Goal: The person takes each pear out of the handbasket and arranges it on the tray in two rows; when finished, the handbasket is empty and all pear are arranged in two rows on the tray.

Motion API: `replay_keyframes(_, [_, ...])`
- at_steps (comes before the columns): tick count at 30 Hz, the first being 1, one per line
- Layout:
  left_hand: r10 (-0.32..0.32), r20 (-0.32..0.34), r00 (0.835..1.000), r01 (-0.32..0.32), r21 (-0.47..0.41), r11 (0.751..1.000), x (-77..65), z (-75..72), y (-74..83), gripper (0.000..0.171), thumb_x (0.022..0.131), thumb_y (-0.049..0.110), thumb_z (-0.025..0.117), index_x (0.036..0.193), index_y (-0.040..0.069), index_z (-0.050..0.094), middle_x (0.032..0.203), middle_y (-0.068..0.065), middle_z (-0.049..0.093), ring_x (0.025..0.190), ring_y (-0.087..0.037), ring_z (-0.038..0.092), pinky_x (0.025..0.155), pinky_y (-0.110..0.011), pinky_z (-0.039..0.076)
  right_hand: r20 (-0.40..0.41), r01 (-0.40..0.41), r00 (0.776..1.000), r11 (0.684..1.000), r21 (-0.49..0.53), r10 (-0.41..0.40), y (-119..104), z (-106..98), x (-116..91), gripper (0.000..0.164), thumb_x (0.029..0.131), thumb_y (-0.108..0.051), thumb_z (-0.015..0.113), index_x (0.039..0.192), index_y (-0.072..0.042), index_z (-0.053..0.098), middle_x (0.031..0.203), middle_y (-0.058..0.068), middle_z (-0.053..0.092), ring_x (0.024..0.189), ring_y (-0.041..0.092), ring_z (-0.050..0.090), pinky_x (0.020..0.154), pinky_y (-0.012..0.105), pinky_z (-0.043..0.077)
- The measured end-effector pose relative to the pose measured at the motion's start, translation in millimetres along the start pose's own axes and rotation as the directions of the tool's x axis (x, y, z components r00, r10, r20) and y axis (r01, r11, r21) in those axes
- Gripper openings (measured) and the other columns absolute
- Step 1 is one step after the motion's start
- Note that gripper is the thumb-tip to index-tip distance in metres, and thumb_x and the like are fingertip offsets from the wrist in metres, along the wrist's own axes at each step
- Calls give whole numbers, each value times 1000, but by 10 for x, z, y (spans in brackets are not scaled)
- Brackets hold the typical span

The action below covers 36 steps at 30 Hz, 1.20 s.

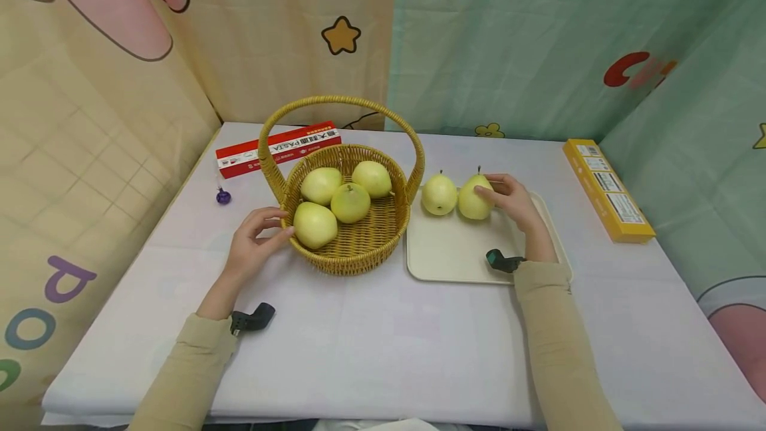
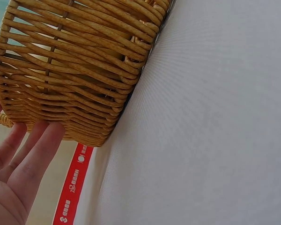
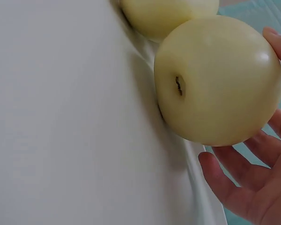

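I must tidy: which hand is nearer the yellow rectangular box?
The right hand, left of the yellow box; the left hand touches the yellow wicker basket, farther left.

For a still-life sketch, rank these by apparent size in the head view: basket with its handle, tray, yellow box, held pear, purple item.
1. Basket, handle included
2. Tray
3. Yellow box
4. Held pear
5. Purple item

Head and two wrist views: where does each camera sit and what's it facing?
Head: on the head, facing forward and down at the basket and tray; left hand, right hand and sleeves show.
Left wrist: on that wrist, facing the basket's outer side; left fingers show.
Right wrist: on that wrist, facing a pear; part of the right hand shows.
Shared: head and left wrist both show basket and red box.
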<state>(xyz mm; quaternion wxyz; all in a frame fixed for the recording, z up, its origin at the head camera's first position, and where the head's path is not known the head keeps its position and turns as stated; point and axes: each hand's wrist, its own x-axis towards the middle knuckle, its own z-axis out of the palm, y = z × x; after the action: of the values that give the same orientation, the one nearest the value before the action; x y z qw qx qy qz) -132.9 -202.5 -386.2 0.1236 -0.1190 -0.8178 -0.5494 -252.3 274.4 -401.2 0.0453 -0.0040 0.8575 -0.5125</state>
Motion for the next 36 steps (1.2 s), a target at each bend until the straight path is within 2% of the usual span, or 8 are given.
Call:
replay_keyframes(8, [7, 6, 1000, -7, -29, 1000, 3, 10, -20, 31, 86, 0, 65, 115, -9, 57, 121, -21, 50, 99, -13, 53, 75, -14, 49, 33, 19, 999, 996, 88, -22, -7, 76, -4, 76, 90, -46, 58, 147, -10, 23, 149, 19, 27, 134, 36, 30, 101, 53, 35])
replay_keyframes(13, [8, 6, 1000, -8, -29, 1000, 5, 11, -15, 31, 86, 0, 65, 115, -9, 57, 121, -20, 50, 100, -15, 53, 75, -14, 49, 0, 89, 996, 992, 93, -90, 3, 91, 3, 62, 93, -44, 54, 142, -10, 36, 149, 15, 28, 132, 38, 30, 97, 52, 36])
replay_keyframes(19, [-1, 8, 1000, 2, -21, 1000, -3, 3, 2, 31, 86, 1, 65, 115, -8, 57, 121, -19, 50, 100, -15, 53, 75, -14, 49, 13, 133, 991, 988, 76, -135, 5, 97, 2, 57, 95, -43, 50, 140, -9, 41, 149, 13, 29, 137, 35, 23, 105, 53, 29])
replay_keyframes(22, [1, 7, 1000, -1, -18, 1000, -3, 3, 3, 31, 86, 1, 65, 115, -8, 57, 121, -19, 50, 100, -14, 53, 75, -14, 49, 35, 137, 990, 988, 64, -140, 15, 97, 16, 58, 95, -40, 53, 143, -10, 38, 149, 12, 29, 136, 34, 25, 107, 52, 27])
replay_keyframes(28, [12, 7, 1000, -12, -23, 1000, -1, 3, -9, 31, 86, 0, 65, 115, -9, 57, 121, -20, 50, 99, -11, 53, 76, -14, 49, 107, 103, 988, 993, 54, -109, -10, 93, 29, 70, 90, -24, 64, 148, -11, 26, 152, 11, 22, 132, 37, 30, 107, 53, 25])
replay_keyframes(36, [4, 8, 1000, -4, -37, 999, -1, -2, -16, 32, 86, 0, 65, 115, -9, 57, 121, -20, 50, 99, -14, 54, 75, -14, 49, 161, 87, 982, 995, 51, -94, -315, 81, -196, 71, 89, -14, 63, 149, -9, 24, 152, 16, 21, 131, 40, 29, 107, 55, 22])
